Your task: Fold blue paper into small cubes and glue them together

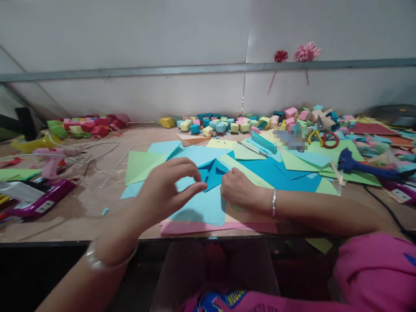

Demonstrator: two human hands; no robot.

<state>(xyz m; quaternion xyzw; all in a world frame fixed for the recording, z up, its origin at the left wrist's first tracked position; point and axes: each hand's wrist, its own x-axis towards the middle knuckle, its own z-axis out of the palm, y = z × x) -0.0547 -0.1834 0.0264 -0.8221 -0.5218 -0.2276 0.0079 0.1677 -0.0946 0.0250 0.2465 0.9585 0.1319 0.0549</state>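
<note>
Head view, looking down at a wide brown desk (97,203) set against a pale wall. Loose paper sheets (292,167) in green, blue and yellow cover its middle and right side. Behind them lies a long scatter of small folded paper cubes (221,125), and a red and green heap of cubes (87,125) sits far left. A blue glue gun (357,167) rests on the sheets at right, a purple glue gun (42,201) near the left edge, and scissors (321,138) lie by the cubes.

At the desk's front centre, a light blue sheet (201,210) lies on a pink sheet (195,227). On it sits a darker folded blue paper (214,173), between the two hands. The left hand (169,186) curls over it, thumb and forefinger pinched together on its lower corner. The right hand (240,190) rests knuckles up, touching its right edge, fingers bent down onto the paper; whether they grip it cannot be told. A thin bracelet (274,202) circles the right wrist.
</note>
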